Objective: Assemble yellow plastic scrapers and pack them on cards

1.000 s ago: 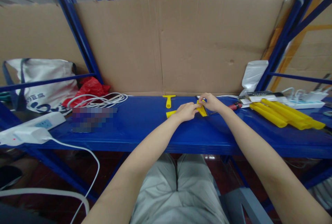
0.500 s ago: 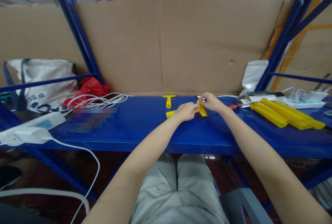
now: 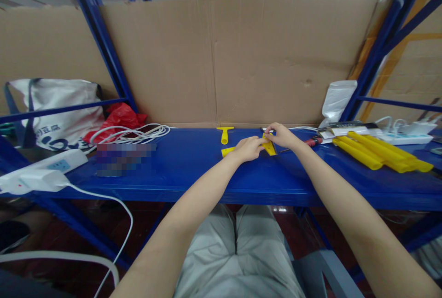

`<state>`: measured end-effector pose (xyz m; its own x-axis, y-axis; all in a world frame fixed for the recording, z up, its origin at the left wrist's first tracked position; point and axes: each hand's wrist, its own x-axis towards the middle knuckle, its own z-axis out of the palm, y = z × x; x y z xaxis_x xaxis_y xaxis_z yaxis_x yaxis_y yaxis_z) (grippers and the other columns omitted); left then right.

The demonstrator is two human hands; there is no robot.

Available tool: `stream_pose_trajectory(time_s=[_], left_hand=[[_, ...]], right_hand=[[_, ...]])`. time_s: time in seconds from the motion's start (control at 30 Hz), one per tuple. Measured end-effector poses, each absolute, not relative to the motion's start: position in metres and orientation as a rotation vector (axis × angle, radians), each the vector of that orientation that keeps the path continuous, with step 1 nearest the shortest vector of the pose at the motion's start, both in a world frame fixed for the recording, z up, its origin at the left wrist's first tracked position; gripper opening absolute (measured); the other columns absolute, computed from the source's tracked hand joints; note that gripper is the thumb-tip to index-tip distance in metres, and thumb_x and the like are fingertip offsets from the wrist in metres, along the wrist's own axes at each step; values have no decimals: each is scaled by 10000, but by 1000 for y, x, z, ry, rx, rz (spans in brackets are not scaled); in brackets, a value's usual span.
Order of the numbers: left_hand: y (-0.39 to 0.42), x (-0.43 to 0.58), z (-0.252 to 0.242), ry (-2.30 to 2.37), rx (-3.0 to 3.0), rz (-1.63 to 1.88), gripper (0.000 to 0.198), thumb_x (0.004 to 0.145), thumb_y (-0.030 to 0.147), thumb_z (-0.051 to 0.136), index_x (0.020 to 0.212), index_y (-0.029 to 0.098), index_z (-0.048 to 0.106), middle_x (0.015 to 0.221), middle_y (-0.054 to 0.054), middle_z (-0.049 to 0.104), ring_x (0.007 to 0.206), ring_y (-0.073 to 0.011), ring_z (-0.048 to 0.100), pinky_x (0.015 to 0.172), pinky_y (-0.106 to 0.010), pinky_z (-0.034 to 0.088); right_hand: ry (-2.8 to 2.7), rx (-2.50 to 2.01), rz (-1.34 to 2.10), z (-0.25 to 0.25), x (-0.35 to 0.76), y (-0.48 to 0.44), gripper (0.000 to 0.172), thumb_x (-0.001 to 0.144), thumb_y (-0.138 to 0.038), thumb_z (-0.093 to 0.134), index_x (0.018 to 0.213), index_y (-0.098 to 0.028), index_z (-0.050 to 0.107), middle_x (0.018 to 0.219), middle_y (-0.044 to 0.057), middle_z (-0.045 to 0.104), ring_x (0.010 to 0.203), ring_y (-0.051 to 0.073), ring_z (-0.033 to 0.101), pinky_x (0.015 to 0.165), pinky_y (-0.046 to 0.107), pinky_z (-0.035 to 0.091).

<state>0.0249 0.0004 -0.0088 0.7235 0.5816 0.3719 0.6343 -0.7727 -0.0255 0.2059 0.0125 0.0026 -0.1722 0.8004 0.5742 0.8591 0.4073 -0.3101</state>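
Both my hands meet over the middle of the blue shelf [image 3: 193,173]. My left hand [image 3: 247,148] is closed on a flat yellow plastic piece [image 3: 227,151] whose end sticks out to the left. My right hand [image 3: 282,136] pinches the other end of a yellow scraper part [image 3: 270,147] with its fingertips. Whether the two yellow ends are one piece or two joined parts is hidden by my fingers. A separate small yellow T-shaped scraper [image 3: 224,134] lies just behind my left hand, untouched.
Several yellow tubes [image 3: 378,153] lie at the right, beside a red-handled tool [image 3: 312,141], a white power strip [image 3: 402,137] and a white pouch [image 3: 337,100]. A white cable coil [image 3: 133,133], red bag [image 3: 120,116], white tote [image 3: 57,111] and another power strip [image 3: 41,171] sit left. Cardboard [image 3: 258,58] backs the shelf.
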Motion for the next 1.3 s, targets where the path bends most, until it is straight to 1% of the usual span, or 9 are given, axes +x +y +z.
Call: stream_pose_trajectory(time_s=[0.23, 0.5, 0.73, 0.83, 1.0, 1.17, 1.3], left_hand=[[-1, 24, -8, -991, -2765, -487, 388, 927, 313, 391, 1297, 307, 508, 1046, -60, 627, 1013, -228, 595, 840, -322, 464], [0, 24, -8, -965, -2759, -439, 391, 928, 316, 378, 1299, 318, 501, 1033, -56, 611, 1007, -229, 594, 829, -318, 465], [-1, 24, -8, -957, -2759, -428, 395, 925, 314, 381, 1300, 304, 505, 1034, -64, 609, 993, -240, 599, 802, -325, 474], [-1, 24, -7, -958, -2754, -427, 394, 926, 306, 381, 1300, 297, 505, 1036, -65, 609, 992, -238, 598, 799, -324, 475], [0, 24, -8, -961, -2749, -422, 388, 929, 311, 381, 1299, 307, 498, 1029, -56, 608, 995, -231, 598, 807, -321, 473], [1, 25, -9, -999, -2741, -465, 356, 928, 307, 390, 1259, 275, 516, 1068, -54, 611, 1023, -218, 590, 835, -309, 463], [4, 26, -11, -1060, -2744, -534, 314, 920, 287, 415, 1215, 254, 519, 1096, -56, 618, 1049, -209, 583, 857, -302, 457]], right_hand=[[-2001, -1412, -118, 2, 207, 14, 68, 730, -191, 584, 761, -179, 642, 878, 68, 670, 842, 192, 609, 799, 337, 470], [-2076, -1403, -158, 4, 208, 12, 54, 711, -169, 598, 667, -179, 626, 804, 57, 669, 786, 175, 613, 793, 302, 469], [-2057, -1492, -184, 5, 207, 10, 98, 708, -106, 558, 676, -174, 621, 834, 75, 676, 837, 186, 618, 838, 311, 463], [-2044, -1497, -175, 5, 206, 9, 87, 723, -122, 553, 711, -168, 627, 862, 86, 677, 849, 191, 619, 838, 316, 464], [-2007, -1484, -163, 2, 208, 12, 81, 749, -212, 579, 782, -166, 637, 892, 89, 672, 852, 198, 620, 806, 331, 478], [-1936, -1545, -153, 0, 212, 17, 171, 768, -240, 587, 902, -146, 633, 979, 117, 669, 918, 210, 619, 838, 342, 471], [-1888, -1662, -24, 4, 210, 13, 231, 789, -257, 579, 970, -125, 635, 1055, 142, 663, 979, 217, 612, 874, 332, 452]])
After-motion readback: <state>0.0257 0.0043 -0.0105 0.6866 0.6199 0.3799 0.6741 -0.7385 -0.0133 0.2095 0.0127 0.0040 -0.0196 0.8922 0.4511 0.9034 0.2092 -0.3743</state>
